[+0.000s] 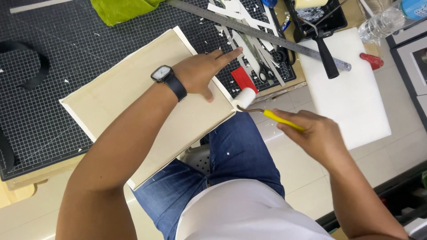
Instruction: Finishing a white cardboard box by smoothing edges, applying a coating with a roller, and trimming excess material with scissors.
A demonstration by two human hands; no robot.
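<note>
beige board (147, 102), white roller (245, 98) with yellow handle (282, 120), black gridded mat (40, 106)

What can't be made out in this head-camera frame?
- Board under the left hand: its near corner is hidden by the forearm.
- Small roller in the right hand: yellow handle partly covered by fingers, slightly blurred.
- Plastic bottle: cut off by the top edge.
- Scissors: partly buried under paper strips.

floor: pale glossy tiles (402, 133), grey grout lines | furniture: low work surface with tan edge (284, 86), overlaid by black gridded cutting mat (49, 120) | right edge: dark framed units (411, 53) | light: bright, even, soft shadows
</note>
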